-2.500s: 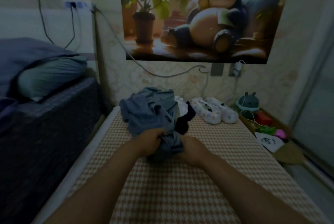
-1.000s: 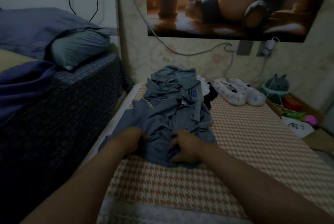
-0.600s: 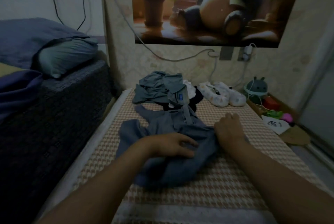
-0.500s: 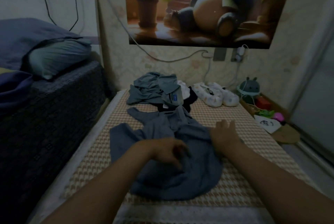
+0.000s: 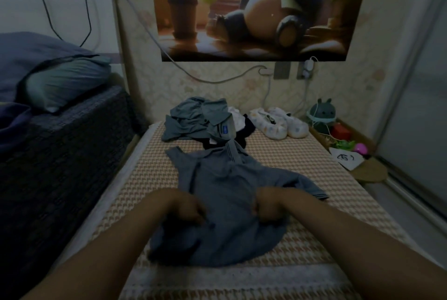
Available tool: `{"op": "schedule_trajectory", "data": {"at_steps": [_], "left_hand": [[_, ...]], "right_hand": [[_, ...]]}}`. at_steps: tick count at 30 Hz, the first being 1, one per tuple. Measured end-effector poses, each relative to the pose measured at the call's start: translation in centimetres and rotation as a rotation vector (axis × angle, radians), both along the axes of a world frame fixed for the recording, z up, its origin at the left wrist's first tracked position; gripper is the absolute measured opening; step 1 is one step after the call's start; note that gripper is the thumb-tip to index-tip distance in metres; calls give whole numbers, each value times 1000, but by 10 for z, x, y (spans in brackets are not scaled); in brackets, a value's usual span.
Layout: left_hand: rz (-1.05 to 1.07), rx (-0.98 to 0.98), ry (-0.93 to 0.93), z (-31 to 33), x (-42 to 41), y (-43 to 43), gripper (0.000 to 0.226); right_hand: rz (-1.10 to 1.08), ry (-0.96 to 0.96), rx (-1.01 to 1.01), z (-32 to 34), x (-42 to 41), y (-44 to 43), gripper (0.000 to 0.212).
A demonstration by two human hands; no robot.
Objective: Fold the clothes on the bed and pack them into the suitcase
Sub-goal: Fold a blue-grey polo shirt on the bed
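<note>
Blue-grey short-sleeved polo shirt (image 5: 225,193) lies collar-far on the tan houndstooth bed mat (image 5: 302,162), your left hand (image 5: 186,207) and right hand (image 5: 268,207) curled into its middle, pinching cloth, likely to tug it flat for folding. Beyond, a crumpled heap of grey clothes (image 5: 193,120) and white patterned slippers (image 5: 278,123) crowd the far end; no suitcase shows.

Head view. Your left hand (image 5: 186,208) and right hand (image 5: 269,207), both curled, each grip the lower half of the grey-blue shirt (image 5: 226,178) spread collar-away on the bed (image 5: 302,163); a heap of clothes (image 5: 193,122) and white slippers (image 5: 278,123) lie beyond it.
</note>
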State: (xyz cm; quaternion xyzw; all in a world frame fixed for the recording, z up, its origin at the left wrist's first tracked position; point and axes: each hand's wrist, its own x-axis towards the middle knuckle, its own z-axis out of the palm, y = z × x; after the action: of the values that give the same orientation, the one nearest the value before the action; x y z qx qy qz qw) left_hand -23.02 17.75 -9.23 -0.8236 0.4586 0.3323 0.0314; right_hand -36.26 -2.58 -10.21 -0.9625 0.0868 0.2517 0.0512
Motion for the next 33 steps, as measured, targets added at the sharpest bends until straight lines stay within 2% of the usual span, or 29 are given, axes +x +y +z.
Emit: {"op": "schedule_trajectory", "data": {"at_steps": [2,3,4,6,8,10,12,14,16,18,21,23,25,27,29,30,31,33], "left_hand": [[100,94,349,10,-21,-2,30],[139,106,472,16,-29,-5,26],[161,88,536,20,-34,-9,23],[186,-62,588,25,-35,-21,25],[200,-312,450,23,-25,-36,23],[235,-509,244,15,-5,-52,13],[255,-588,65,6,14,-71,15],[201,-577,-149,0,30,-93,26],[144,-551,-271,-7,45,-117,35],[159,-532,-332,-23,66,-140,41],[275,-525,-375,-47,97,-164,51],[338,-513,-327,-61,113,-173,68],[373,-530,-317,-68,124,-177,71],[408,-646,-411,-67,131,-176,53],[523,-853,-472,-59,144,-172,28],[603,-936,-488,-53,156,-169,22],[669,-982,-501,-47,166,-165,19],[717,-891,-509,-37,183,-158,22]], "right_hand": [[-55,148,-1,6,-9,-4,24],[-127,158,48,7,-13,-8,28],[-195,100,113,9,-15,-13,23],[-265,-174,215,15,-13,-26,7],[-309,-468,244,20,-4,-44,15],[-334,-629,232,15,8,-63,18],[-348,-623,181,4,23,-78,21],[-357,-568,169,-8,37,-93,26],[-357,-572,160,-15,52,-106,33],[-346,-589,148,-24,71,-118,44],[-327,-413,71,-41,101,-128,59],[-353,-373,73,-56,115,-134,49],[-412,-444,125,-60,126,-140,27],[-480,-551,97,-55,134,-146,21],[-528,-823,-5,-48,142,-154,22],[-532,-990,7,-43,146,-156,23],[-502,-1102,102,-39,148,-155,26],[-356,-1081,447,-35,151,-153,45]]}}
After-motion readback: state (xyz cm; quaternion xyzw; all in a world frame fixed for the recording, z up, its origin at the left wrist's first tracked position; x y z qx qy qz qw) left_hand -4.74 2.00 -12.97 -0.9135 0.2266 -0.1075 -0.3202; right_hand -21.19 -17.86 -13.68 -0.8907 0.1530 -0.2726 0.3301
